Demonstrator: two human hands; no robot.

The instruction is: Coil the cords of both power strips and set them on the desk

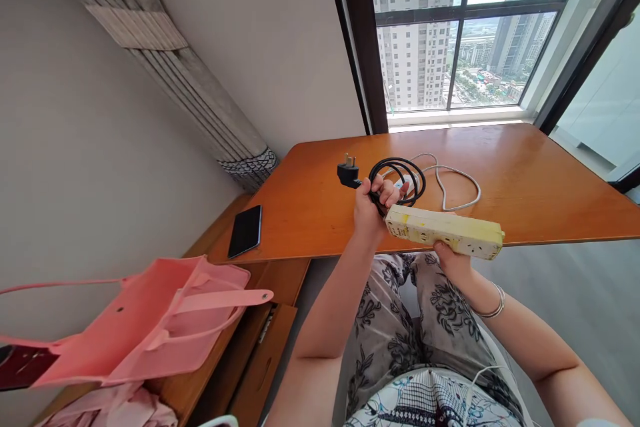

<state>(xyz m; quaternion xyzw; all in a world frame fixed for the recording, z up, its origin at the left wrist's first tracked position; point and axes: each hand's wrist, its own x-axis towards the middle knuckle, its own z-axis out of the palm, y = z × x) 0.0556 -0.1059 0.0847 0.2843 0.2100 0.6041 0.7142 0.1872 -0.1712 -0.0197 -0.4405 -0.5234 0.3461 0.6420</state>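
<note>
The left hand (373,203) is closed around a coiled black cord (400,180), with the plug (347,172) sticking out to the left of the fist. The right hand (453,257) grips a yellowed power strip (445,230) from below, holding it level just above the near edge of the tabletop (525,173).

Judging from the coil, the cord looks fully gathered into loops, with only the short plug end loose. Both strip and cord are in the air, not yet set down or stowed.

Behind the strip a white cable (450,180) lies loosely on the tabletop, not coiled. Far left of the strip a black phone (245,230) rests at the tabletop's corner, and a pink bag (150,320) sits lower still, on a wooden cabinet (260,353).
</note>
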